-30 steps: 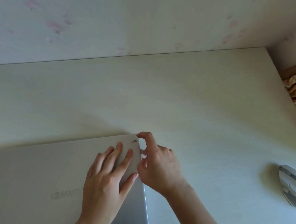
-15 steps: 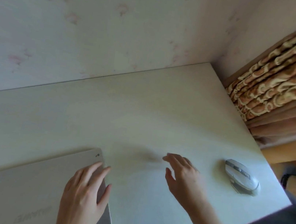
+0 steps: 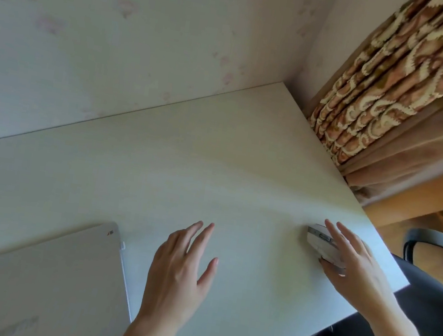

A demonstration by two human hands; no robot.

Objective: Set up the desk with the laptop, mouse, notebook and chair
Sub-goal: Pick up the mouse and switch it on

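Observation:
A closed silver laptop lies flat on the pale desk at the lower left. A grey-white mouse sits near the desk's right edge. My right hand lies over the mouse, fingers spread across its top and thumb under its near side; whether it grips it is unclear. My left hand hovers open above the bare desk, just right of the laptop, touching nothing. A black chair stands past the desk's right corner. No notebook is in view.
The desk backs onto a pale floral wall. A patterned brown curtain hangs at the desk's far right corner. Wooden floor shows beyond the chair.
Both hands left the laptop's corner. My right hand moved right across the desk onto the mouse; my left hand lifted off the lid and moved right. The view swung rightward.

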